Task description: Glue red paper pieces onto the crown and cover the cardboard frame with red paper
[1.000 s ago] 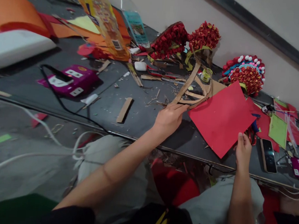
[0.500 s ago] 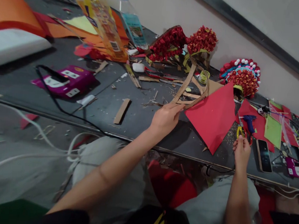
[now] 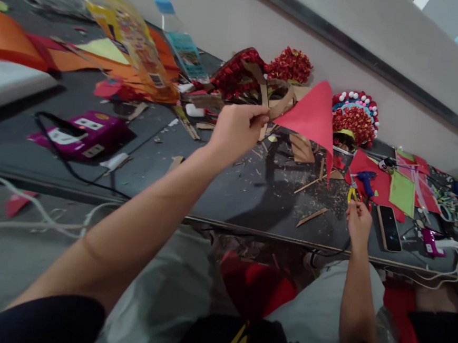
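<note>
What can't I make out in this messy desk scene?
All in the head view:
Brown strip frame: gripped part, hidden by the left hand.
Yellow-handled tool: near end, covered by the right hand.
Blue-capped bottle: label print, blurred.
White block: cut off by the left edge.
Phone: screen details, too small.

On and over the table (image 3: 230,203) there are two labelled bottles (image 3: 137,53), three petal-covered ornaments (image 3: 290,66), two purple socket boxes (image 3: 82,134), one phone (image 3: 389,229), one blue glue gun (image 3: 366,183), one yellow-handled tool (image 3: 353,194), one raised red sheet (image 3: 313,113)
</note>
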{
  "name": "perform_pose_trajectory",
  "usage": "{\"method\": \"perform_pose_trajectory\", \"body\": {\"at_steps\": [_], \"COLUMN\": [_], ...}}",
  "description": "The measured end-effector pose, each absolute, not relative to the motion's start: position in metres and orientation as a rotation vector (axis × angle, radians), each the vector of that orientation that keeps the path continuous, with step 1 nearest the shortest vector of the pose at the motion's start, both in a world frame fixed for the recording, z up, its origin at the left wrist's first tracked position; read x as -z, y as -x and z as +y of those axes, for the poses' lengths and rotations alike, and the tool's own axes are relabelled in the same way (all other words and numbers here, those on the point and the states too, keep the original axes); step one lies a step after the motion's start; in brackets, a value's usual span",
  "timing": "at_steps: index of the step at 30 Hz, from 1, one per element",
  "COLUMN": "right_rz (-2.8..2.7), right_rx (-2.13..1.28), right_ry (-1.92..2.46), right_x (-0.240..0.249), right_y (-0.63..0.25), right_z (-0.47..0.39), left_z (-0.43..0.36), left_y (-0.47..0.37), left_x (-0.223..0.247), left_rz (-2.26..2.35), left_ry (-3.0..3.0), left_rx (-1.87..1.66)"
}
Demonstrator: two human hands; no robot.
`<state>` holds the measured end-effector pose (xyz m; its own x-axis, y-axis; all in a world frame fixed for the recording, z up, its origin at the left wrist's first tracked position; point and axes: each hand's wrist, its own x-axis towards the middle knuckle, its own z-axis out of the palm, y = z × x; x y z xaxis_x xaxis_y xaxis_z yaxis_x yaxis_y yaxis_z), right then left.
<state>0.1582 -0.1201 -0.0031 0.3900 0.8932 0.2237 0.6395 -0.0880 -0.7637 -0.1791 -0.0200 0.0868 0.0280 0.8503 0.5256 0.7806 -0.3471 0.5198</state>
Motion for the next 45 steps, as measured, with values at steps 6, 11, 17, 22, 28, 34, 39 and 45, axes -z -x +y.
{"method": "perform_pose_trajectory", "body": {"at_steps": [6,11,17,22,28,34,39,45], "right_rz": [-2.057,-2.664,-3.052,-3.283,-3.435,-2.941,-2.075,-0.561], "right_rx": [-0.283,-0.087,0.100,0.270,0.274,0.327,-0.166,-0.786], "right_ry": [1.769,1.777,1.587,1.501,1.308,0.591,1.026,1.340], "right_x": [0.005,-0.007,-0.022,-0.037,-0.056,-0.067,-0.031,0.024], "right_y": [-0.101,-0.070,-0.079,-0.062,-0.031,-0.041,-0.062,-0.053], "right_z": [-0.081,-0.052,-0.061,-0.054,-0.053,-0.138,-0.215,-0.235], "left_z": [-0.028,-0.043,-0.051,-0.048,-0.044,-0.048,-0.055,-0.061], "left_y": [0.175,0.174,0.171,0.166,0.170,0.170,0.171,0.176], "left_x": [-0.101,-0.079,-0.054,-0.042,-0.030,-0.019,-0.018,-0.031], "left_rz": [1.879,1.855,1.847,1.822,1.829,1.767,1.733,1.806], "left_ry": [-2.100,-2.008,-1.969,-2.008,-2.016,-2.015,-2.013,-1.930], "left_rx": [-1.238,-1.237,-1.135,-1.149,-1.238,-1.308,-1.350,-1.261]}}
